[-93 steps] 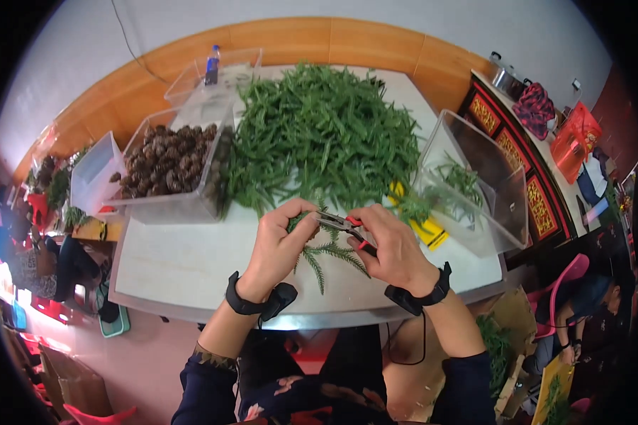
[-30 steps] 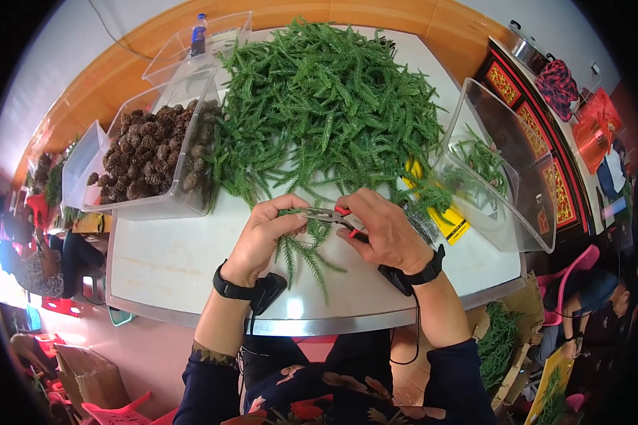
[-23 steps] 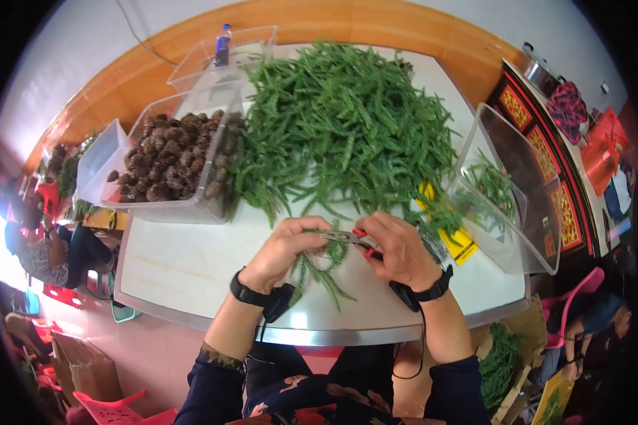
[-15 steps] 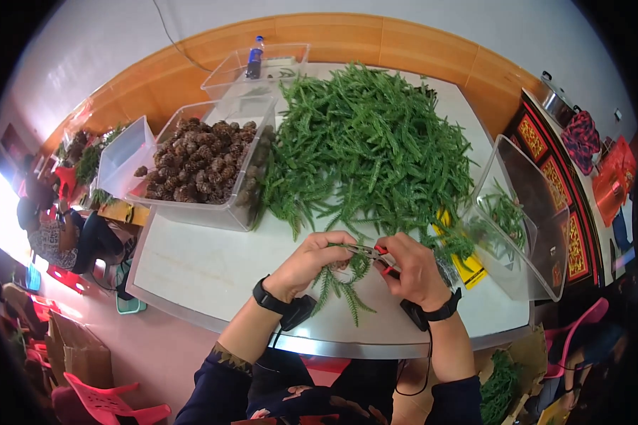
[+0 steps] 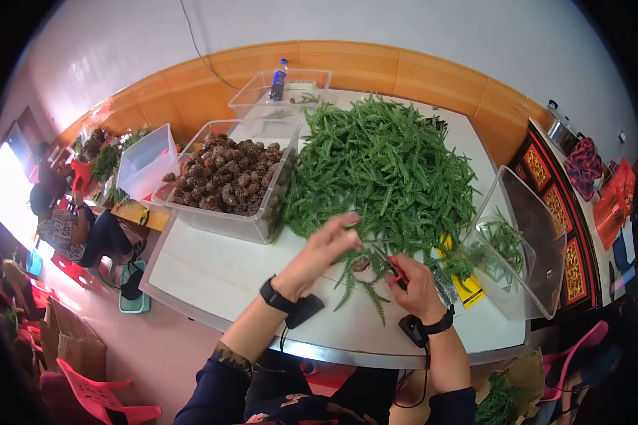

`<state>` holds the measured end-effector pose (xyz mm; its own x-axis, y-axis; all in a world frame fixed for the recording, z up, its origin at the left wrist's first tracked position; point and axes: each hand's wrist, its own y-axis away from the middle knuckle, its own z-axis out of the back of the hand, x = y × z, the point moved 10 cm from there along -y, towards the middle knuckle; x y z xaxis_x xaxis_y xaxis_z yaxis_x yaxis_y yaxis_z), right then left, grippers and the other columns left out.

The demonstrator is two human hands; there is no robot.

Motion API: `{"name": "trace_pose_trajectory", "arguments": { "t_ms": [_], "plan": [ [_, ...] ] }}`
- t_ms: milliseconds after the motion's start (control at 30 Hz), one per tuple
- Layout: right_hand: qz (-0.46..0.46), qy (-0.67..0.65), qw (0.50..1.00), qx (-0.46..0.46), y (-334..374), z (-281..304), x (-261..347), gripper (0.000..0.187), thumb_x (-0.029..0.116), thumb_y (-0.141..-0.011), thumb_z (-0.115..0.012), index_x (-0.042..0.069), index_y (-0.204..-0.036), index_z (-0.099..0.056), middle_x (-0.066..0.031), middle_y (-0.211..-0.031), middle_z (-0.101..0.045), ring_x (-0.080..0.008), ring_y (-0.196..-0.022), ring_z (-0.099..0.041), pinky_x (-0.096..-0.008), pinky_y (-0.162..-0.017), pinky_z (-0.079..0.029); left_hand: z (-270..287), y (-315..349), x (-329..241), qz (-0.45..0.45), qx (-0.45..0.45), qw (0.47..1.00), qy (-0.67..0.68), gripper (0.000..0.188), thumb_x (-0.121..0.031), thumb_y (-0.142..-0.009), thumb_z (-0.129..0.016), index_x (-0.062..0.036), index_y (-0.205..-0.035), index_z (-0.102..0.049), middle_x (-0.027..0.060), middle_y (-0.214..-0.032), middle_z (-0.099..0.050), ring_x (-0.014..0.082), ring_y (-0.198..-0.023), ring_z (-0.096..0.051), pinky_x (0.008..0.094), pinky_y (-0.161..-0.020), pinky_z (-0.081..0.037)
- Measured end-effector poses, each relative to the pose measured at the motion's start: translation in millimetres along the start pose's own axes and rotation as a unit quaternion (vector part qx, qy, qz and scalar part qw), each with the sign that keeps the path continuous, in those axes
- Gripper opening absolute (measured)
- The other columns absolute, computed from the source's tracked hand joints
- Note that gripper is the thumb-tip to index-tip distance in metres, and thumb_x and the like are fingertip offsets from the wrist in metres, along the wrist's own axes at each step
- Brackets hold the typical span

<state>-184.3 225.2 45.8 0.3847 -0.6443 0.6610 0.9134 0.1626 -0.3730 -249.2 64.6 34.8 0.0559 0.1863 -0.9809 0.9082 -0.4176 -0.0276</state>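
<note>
White table (image 5: 213, 273) against an orange-panelled wall, four clear plastic bins on it: one full of brown pine cones (image 5: 223, 183), one near-empty at the far edge (image 5: 262, 99) with one blue-capped bottle (image 5: 279, 79) standing in it, one empty and tilted at far left (image 5: 145, 159), one at right (image 5: 521, 248) with a few green sprigs inside. One big heap of green conifer sprigs (image 5: 383, 166) fills the table centre. Left hand (image 5: 326, 244) pinches a sprig at the heap's near edge, fingers closed on it. Right hand (image 5: 415, 287) is clenched round red-handled snips (image 5: 395, 269), blades toward the same sprig; looks like one lone cone (image 5: 361, 265) sits between the two hands, hard to be sure. One cut sprig (image 5: 365, 290) lies on the table just below them. Each wrist has one black band. One yellow sheet (image 5: 468, 283) pokes out under the heap.
</note>
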Motion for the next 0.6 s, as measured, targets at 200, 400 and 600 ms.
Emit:
{"name": "trace_pose_trajectory", "arguments": {
  "t_ms": [200,400,600],
  "plan": [
    [-0.01,-0.028,0.999,-0.039,4,9,-7,0.018,0.009,-0.081,-0.066,0.002,-0.094,-0.055,-0.0156,-0.07,-0.054,-0.035,-0.062,-0.054,-0.0385,-0.058,-0.044,59,-67,-91,0.011,-0.081,0.995,-0.066,0.079,-0.01,-0.092,-0.059,-0.0111,-0.155,-0.011,0.0059,-0.084,-0.068,0.0107,-0.067,-0.06,0.0232,-0.06,-0.048],
    [0.001,-0.009,0.998,-0.06,2,9,-9,0.019,0.011,-0.081,-0.067,0.003,-0.093,-0.055,-0.0156,-0.07,-0.055,-0.0361,-0.063,-0.055,-0.0394,-0.058,-0.044,108,-123,-101,0.04,-0.11,0.991,-0.063,0.083,-0.005,-0.09,-0.058,-0.0116,-0.155,-0.007,0.0069,-0.083,-0.068,0.0122,-0.062,-0.061,0.0235,-0.056,-0.048],
    [0.003,0.008,0.997,-0.079,1,12,-11,0.019,0.011,-0.081,-0.068,0.004,-0.094,-0.056,-0.0143,-0.072,-0.055,-0.0351,-0.063,-0.056,-0.0392,-0.057,-0.044,80,-102,-72,0.04,-0.106,0.989,-0.093,0.074,-0.008,-0.09,-0.06,-0.009,-0.152,-0.021,0.0061,-0.086,-0.068,0.0112,-0.069,-0.062,0.0225,-0.061,-0.048]
  ]
}}
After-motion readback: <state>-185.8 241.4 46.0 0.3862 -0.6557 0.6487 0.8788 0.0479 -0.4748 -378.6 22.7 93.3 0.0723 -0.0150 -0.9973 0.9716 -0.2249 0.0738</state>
